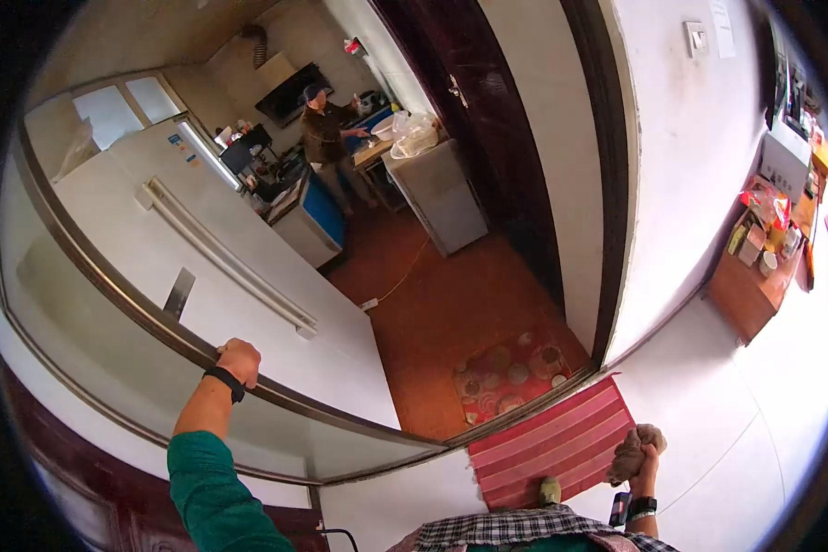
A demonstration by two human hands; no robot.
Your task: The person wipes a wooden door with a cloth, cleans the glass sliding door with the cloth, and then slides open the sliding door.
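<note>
My left hand [239,361] is closed around the metal-edged frame of a glass sliding door [170,336]. A black band circles that wrist. Low on the right, my right hand [651,463] grips a crumpled brown cloth [629,453], with its fingers wrapped round it. Below the cloth lies a red striped mat [547,440] on the pale floor, just outside the doorway. Behind the door panel stands a tall white refrigerator [239,262] with a long handle.
Inside the kitchen a person [327,133] stands by a counter. A white cabinet [440,198] carries plastic bags [414,135]. A dark red door [488,120] stands at the doorway's right. Another red patterned mat [511,375] lies inside. A wooden table [750,290] holds packages.
</note>
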